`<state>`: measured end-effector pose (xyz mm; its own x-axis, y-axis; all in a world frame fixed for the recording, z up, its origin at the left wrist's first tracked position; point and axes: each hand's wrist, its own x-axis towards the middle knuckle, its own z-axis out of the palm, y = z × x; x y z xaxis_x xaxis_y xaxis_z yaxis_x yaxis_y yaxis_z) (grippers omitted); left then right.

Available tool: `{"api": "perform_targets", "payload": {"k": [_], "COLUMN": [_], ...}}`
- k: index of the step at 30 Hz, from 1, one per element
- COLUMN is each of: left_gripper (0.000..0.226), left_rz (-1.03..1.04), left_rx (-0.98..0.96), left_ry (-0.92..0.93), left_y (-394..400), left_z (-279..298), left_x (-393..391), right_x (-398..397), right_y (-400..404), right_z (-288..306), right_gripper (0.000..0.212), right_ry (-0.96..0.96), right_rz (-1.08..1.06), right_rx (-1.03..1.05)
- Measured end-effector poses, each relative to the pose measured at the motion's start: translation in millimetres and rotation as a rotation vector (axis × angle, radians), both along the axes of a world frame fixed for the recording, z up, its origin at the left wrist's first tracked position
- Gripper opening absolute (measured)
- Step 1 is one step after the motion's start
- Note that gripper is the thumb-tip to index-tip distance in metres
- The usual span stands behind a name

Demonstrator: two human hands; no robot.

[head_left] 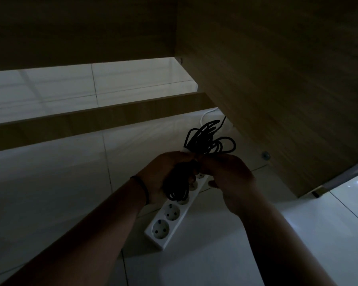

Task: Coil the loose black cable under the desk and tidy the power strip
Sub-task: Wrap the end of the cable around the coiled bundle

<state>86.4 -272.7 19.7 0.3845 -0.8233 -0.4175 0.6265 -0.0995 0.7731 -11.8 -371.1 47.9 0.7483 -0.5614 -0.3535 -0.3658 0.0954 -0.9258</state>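
- Gripping a bundled black cable (207, 139), the left hand (170, 176) is curled round its loops (dim light).
- The bundle's middle is pinched by the right hand (225, 174).
- A white power strip (170, 219) is seen on the tiled floor (50, 193) beneath.

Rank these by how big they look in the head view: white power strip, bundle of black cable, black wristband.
1. white power strip, partly hidden behind the hands
2. black cable bundle; nearer the camera, so its order against the strip is unsure
3. black wristband, clearly smallest

Left hand (165, 176) and right hand (225, 174) grip a bundled loose black cable (207, 139) above a long white plastic power strip (170, 215) on the pale tiled floor (50, 193).
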Motion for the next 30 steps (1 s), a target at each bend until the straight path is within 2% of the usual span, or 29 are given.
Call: {"api": "perform_targets", "payload": {"k": [3, 9, 16, 21, 25, 30], "left_gripper": [0.023, 0.037, 0.036, 0.042, 0.038, 0.046], "left_rz": [-0.007, 0.047, 0.135, 0.149, 0.145, 0.149], "left_rx": [0.008, -0.02, 0.009, 0.099, 0.015, -0.037], "left_ry": [0.005, 0.137, 0.156, 0.06, 0.163, 0.22], "left_y": [1, 0, -1, -5, 1, 1], "left_z": [1, -2, -5, -5, -4, -5], "left_x": [0, 1, -1, 4, 1, 2], "right_x": [0, 2, 4, 6, 10, 16], "right_y": [2, 7, 13, 12, 5, -3], "right_z": [-4, -9, -12, -3, 8, 30], "right_gripper": [0.018, 0.023, 0.017, 0.03, 0.028, 0.039], "right_ry": [-0.037, -0.079, -0.083, -0.059, 0.021, 0.148], "right_rz": [-0.017, -0.105, -0.14, -0.057, 0.048, 0.133], "right_rx": [0.071, 0.077, 0.072, -0.11, -0.292, -0.216]}}
